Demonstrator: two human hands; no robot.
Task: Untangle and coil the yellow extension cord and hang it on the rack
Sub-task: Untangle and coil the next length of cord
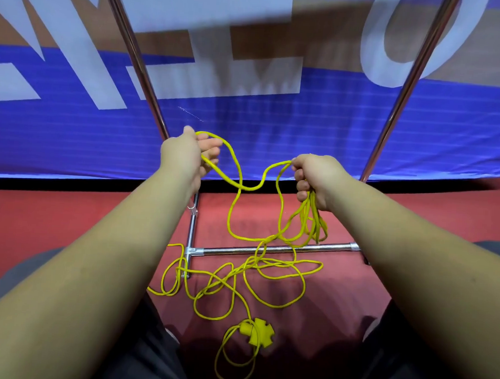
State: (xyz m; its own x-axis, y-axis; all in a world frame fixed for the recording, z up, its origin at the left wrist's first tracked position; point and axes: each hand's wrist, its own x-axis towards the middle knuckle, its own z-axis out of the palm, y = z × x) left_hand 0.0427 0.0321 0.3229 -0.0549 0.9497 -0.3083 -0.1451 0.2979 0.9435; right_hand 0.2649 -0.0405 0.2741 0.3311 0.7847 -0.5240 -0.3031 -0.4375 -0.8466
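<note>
Yellow extension cord (244,188) runs slack between the person's 2 hands, sagging in a shallow dip midway between them. The left hand (186,156) has its fingers curled round 1 loop, which arches up and over the fingertips. The right hand (316,178) is a closed fist round a bunch of several gathered loops that hang straight down below it. From under that fist the cord drops to the red carpet (65,216), where most of it lies in a loose tangle of overlapping rings beneath and between both grips. Nearer the person than either hand, the cord's yellow cross-shaped socket head (256,331) lies on the carpet between dark-trousered knees. The chrome rack (268,249) stands just beyond the hands: its base bar lies under the hanging loops, with some cord draped across it, and its 2 uprights rise past the hands on the outer sides. Behind it hangs a blue banner (305,128) with large white letters.
</note>
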